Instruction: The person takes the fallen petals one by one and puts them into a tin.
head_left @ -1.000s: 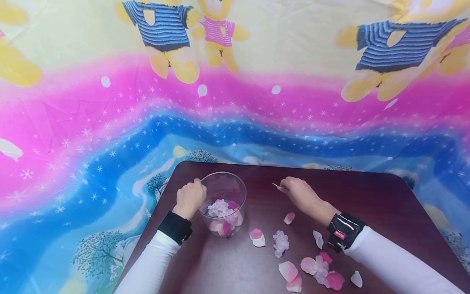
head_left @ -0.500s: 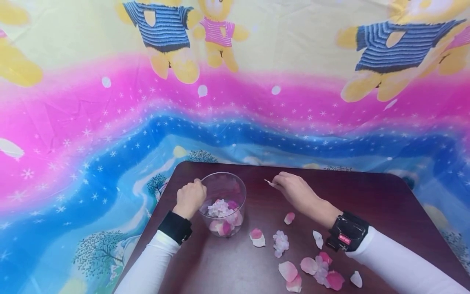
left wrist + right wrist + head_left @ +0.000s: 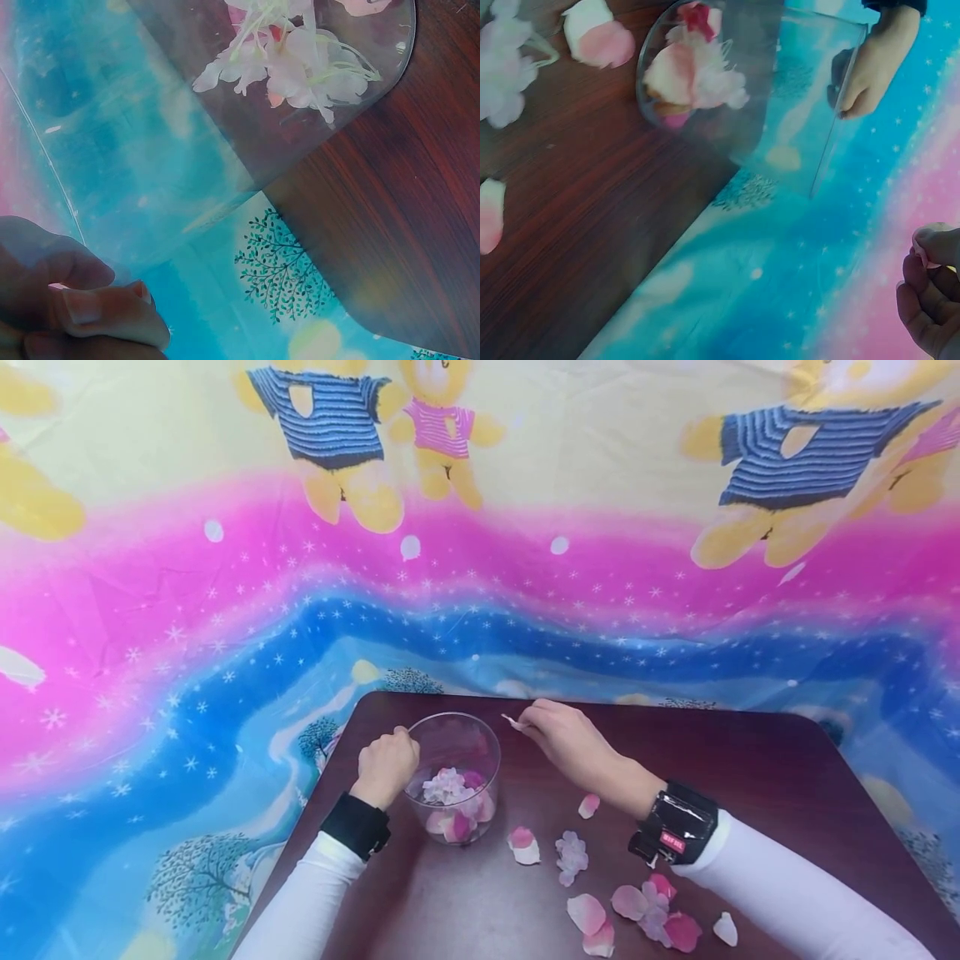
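Observation:
A clear glass bowl [image 3: 453, 752] with pink and white petals and a white blossom [image 3: 446, 785] inside stands on the dark wooden table [image 3: 750, 760]. My left hand [image 3: 386, 764] grips its left rim, the fingers [image 3: 105, 311] curled at the glass [image 3: 150, 150]. My right hand [image 3: 566, 743] pinches a small pale petal [image 3: 513, 722] just right of the bowl's rim, above the table. In the right wrist view the bowl [image 3: 727, 82] lies ahead, with the left hand [image 3: 870, 67] on its far side and the pinching fingers [image 3: 930, 292] at the lower right.
Loose pink and white petals [image 3: 587, 912] and a small blossom [image 3: 572, 857] lie scattered on the table near my right forearm. A bright cloth [image 3: 225, 610] with bears and stars hangs behind and round the table. The table's far edge [image 3: 600, 702] is close to the hands.
My right hand has carried the pinched petal leftward, from mid-table to just beside the bowl's rim. The left hand and the bowl have stayed put.

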Demonstrator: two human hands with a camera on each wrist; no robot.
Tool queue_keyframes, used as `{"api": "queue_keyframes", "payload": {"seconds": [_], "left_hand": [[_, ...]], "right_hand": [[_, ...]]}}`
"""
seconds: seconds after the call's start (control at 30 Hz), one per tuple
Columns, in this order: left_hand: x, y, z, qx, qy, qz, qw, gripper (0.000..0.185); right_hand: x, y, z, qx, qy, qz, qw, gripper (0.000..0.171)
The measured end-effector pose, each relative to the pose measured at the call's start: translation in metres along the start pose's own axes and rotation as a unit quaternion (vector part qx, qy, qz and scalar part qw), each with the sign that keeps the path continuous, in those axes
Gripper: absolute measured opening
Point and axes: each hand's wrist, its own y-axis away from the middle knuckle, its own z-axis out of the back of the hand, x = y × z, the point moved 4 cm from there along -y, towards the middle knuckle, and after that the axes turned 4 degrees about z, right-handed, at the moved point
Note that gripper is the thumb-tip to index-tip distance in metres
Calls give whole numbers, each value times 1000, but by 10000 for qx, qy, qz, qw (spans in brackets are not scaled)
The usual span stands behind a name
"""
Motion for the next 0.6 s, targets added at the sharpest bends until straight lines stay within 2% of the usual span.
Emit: {"api": "queue_keyframes", "payload": {"seconds": [0.27,0.53,0.57,0.6], "left_hand": [[0,0,1,22,-55,19,10000,33],[1,-1,-1,-86,-38,-3,10000,32],[0,-1,-1,-87,-38,-7,10000,32],[0,-1,-1,-94,-38,-8,9999,32]], "right_hand": [[20,-20,-23,290,-121,43,9995,6],[30,-29,-52,483,-172,335,9981,7],[31,-30,-55,544,-133,356,9978,6],[31,-29,-59,713,-52,332,9969,11]]}}
